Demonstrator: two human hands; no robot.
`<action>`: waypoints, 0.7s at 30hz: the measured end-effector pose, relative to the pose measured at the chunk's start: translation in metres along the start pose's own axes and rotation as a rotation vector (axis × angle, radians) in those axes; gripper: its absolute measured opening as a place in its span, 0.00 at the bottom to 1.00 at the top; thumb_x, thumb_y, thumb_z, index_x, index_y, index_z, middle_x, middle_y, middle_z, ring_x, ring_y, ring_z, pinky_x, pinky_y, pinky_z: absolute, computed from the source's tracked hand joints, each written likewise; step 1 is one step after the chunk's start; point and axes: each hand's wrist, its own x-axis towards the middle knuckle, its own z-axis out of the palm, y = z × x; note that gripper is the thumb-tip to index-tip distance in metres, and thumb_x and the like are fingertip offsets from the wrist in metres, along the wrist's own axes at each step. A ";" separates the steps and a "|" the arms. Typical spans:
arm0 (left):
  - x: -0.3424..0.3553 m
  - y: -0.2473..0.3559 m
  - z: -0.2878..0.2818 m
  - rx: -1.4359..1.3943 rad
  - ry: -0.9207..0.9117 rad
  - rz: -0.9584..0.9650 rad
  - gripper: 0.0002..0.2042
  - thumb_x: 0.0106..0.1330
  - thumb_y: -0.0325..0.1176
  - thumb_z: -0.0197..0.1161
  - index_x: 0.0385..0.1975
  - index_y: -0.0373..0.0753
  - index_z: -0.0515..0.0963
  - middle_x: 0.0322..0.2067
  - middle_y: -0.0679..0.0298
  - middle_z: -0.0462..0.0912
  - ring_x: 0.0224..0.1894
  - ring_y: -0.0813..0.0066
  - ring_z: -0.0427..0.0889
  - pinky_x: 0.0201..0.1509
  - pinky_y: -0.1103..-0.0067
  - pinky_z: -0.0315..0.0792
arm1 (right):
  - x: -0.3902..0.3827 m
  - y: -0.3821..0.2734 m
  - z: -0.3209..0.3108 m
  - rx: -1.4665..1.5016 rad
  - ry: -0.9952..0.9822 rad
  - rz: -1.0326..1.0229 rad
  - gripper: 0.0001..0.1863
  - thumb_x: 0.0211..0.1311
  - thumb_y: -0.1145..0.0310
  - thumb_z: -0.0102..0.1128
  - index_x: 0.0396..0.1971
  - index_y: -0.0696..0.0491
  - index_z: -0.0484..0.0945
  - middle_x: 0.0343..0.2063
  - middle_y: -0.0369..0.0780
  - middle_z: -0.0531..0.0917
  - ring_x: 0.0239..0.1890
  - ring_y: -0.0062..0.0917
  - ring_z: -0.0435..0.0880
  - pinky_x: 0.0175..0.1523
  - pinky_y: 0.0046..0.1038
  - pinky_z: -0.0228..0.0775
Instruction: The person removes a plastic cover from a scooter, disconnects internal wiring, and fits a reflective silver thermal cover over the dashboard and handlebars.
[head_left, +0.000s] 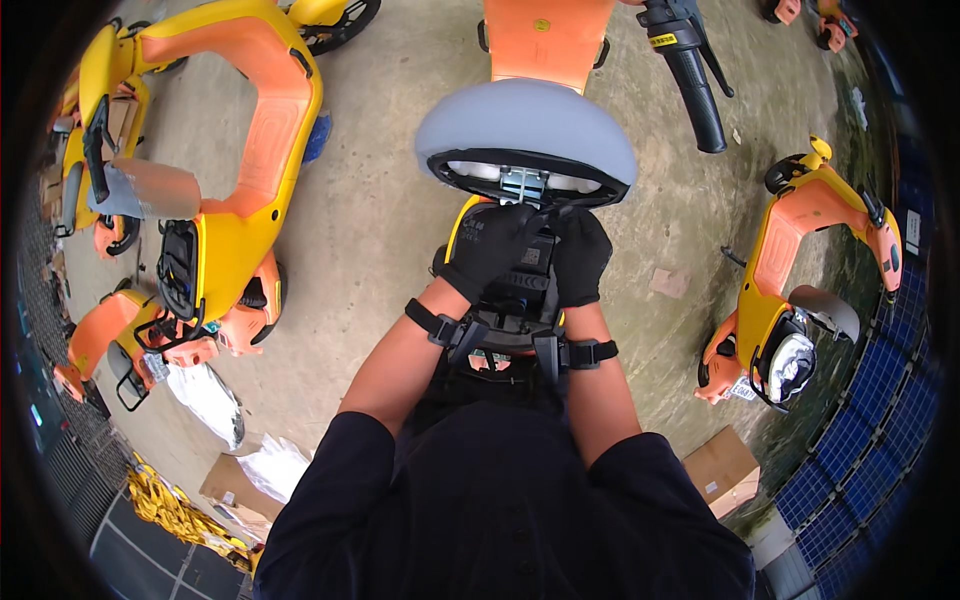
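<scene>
The grey scooter seat (530,118) is tipped up in front of me, its dark underside and a metal hinge bracket (523,185) facing me. Below it is the open black under-seat compartment (532,284) of a yellow and orange scooter. In a black glove, my left hand (492,248) is closed just under the bracket, at its left. My right hand (583,256), also gloved, has its fingers curled close to the left hand's fingertips, under the seat's right part. Whatever lies between the fingers of either hand is hidden or too small to name.
Beyond the seat are the orange footboard (548,45) and a black handlebar grip (697,100). Other yellow scooters stand at left (262,215) and right (768,260). Cardboard boxes (722,466) and white plastic wrapping (205,400) lie on the concrete floor; blue mesh panels (850,450) line the right.
</scene>
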 end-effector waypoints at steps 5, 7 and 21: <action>-0.002 0.000 -0.007 0.104 0.018 0.048 0.10 0.59 0.37 0.53 0.23 0.38 0.75 0.19 0.57 0.75 0.24 0.61 0.76 0.28 0.72 0.69 | 0.004 0.006 0.007 0.251 0.052 0.077 0.08 0.55 0.69 0.51 0.27 0.57 0.77 0.25 0.44 0.80 0.29 0.31 0.80 0.34 0.27 0.69; -0.004 0.002 -0.012 -0.017 -0.041 -0.117 0.08 0.59 0.34 0.54 0.29 0.38 0.76 0.24 0.57 0.78 0.27 0.64 0.78 0.32 0.75 0.71 | 0.000 -0.006 -0.006 -0.496 -0.163 -0.182 0.08 0.55 0.67 0.50 0.23 0.54 0.76 0.23 0.45 0.78 0.28 0.36 0.78 0.32 0.32 0.69; -0.014 -0.029 0.016 -0.295 0.022 -0.080 0.13 0.56 0.32 0.57 0.39 0.33 0.74 0.33 0.53 0.79 0.37 0.59 0.77 0.41 0.71 0.69 | -0.005 -0.027 -0.025 -0.612 -0.156 -0.557 0.08 0.51 0.63 0.53 0.21 0.52 0.76 0.16 0.42 0.77 0.19 0.39 0.76 0.25 0.37 0.67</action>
